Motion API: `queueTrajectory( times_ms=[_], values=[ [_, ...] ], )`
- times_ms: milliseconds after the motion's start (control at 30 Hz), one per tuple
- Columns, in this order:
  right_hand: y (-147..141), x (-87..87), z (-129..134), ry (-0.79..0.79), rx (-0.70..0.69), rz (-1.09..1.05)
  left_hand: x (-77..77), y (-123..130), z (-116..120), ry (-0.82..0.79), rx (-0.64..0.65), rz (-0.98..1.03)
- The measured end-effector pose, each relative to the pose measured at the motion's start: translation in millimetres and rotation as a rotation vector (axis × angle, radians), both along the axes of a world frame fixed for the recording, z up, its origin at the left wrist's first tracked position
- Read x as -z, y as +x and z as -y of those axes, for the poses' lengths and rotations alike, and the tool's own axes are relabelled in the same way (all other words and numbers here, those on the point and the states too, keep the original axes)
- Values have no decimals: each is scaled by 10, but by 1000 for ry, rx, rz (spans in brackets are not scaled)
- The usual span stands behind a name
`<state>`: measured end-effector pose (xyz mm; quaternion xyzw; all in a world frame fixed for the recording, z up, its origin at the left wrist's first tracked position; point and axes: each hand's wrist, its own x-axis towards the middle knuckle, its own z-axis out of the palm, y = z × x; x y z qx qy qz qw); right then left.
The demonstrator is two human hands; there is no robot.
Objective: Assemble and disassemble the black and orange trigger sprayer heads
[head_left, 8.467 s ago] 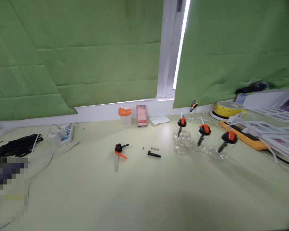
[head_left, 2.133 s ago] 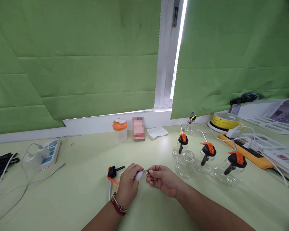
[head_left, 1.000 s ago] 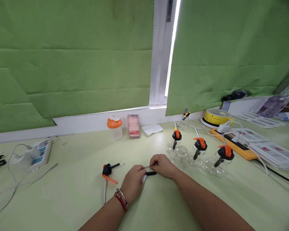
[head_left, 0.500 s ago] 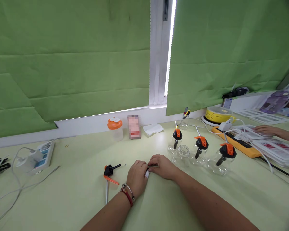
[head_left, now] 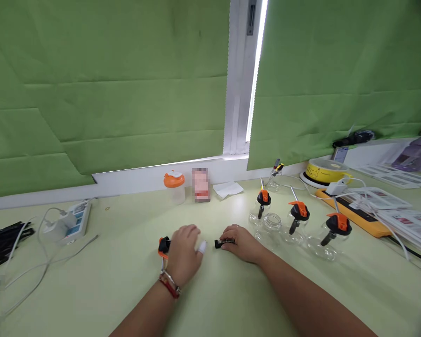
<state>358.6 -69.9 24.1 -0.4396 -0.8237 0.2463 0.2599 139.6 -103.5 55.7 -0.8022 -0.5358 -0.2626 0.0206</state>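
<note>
My right hand (head_left: 241,242) rests on the table, closed around a small black piece (head_left: 219,244) with a light coil or ridged part beside the fingers. My left hand (head_left: 184,248) is apart from it, fingers stretched and the thumb, wrapped in white, held out with nothing visible in the grasp. Partly behind the left hand lies a black and orange lid (head_left: 164,244) with a metal tube; much of it is hidden. To the right stand several clear bottles, one an uncapped bottle (head_left: 272,222), others with black and orange lids such as this lid (head_left: 338,223).
An orange-lidded cup (head_left: 174,188), a pink pixelated item (head_left: 201,186) and white paper (head_left: 228,189) are along the back wall. White cables and a power strip (head_left: 77,221) lie left. On the right are an orange power strip (head_left: 358,213), a yellow round case (head_left: 326,171) and plastic trays (head_left: 407,222).
My left hand has let go of the black piece and moved left, over the lid. The right hand keeps the piece. A co-worker's hand at right has left the view, which has shifted slightly.
</note>
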Motion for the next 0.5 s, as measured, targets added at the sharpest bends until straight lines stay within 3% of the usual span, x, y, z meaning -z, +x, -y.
queueTrajectory(
  times_ms=[100, 200, 333, 500],
  values=[
    [1, -14, 15, -16, 16, -2, -34, -323, 10, -14, -366, 4],
    [-7, -43, 30, -26, 30, -6, 53, -540, 17, -216, -615, 31],
    [-21, -65, 57, -24, 51, -11, 182, -662, 13, -410, -648, 42],
    [-53, -58, 89, 0, 48, 20, 196, -750, 31, -417, -554, 40]
  ],
)
